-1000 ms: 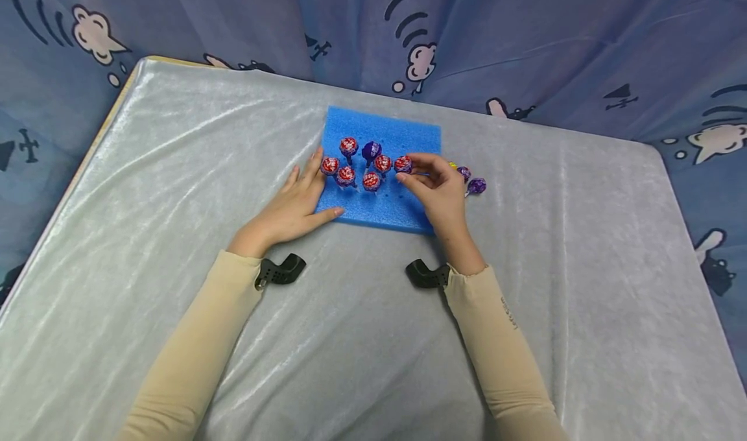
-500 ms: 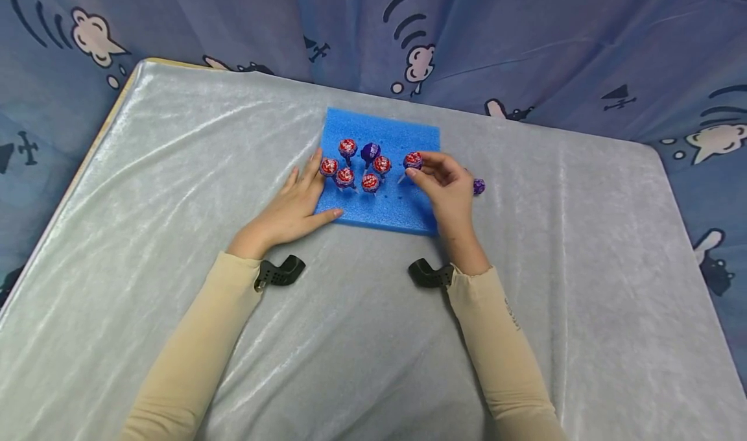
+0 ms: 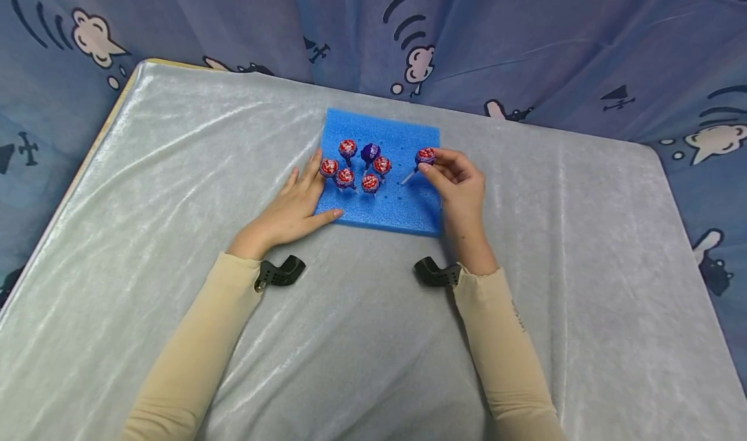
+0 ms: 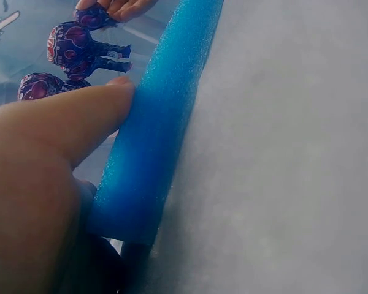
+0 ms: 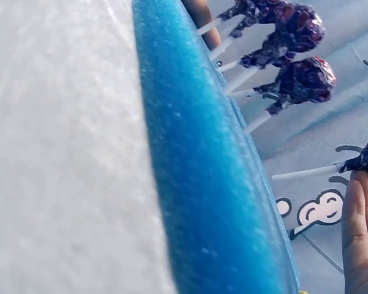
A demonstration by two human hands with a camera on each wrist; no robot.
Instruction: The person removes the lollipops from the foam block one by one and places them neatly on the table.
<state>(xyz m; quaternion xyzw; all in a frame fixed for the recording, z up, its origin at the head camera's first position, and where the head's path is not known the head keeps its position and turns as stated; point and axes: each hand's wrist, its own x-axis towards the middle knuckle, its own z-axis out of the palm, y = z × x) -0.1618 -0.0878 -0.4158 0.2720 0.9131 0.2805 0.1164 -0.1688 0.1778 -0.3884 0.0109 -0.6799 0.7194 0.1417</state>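
The right hand is pinching a round, red-and-purple wrapped lollipop, probably light, slick and best held just under its head, its thin white stick slanting over the flat blue foam block that the spread-fingered left hand is touching.

You are at a curtained-off tabletop, more like a small recording corner than a workshop; whether home or studio lies behind, you cannot tell. A pale, velvety cloth covers the table, and a blue curtain with cartoon puffs fills the upper frame and both side edges. You wear black wrist fittings, lower centre.
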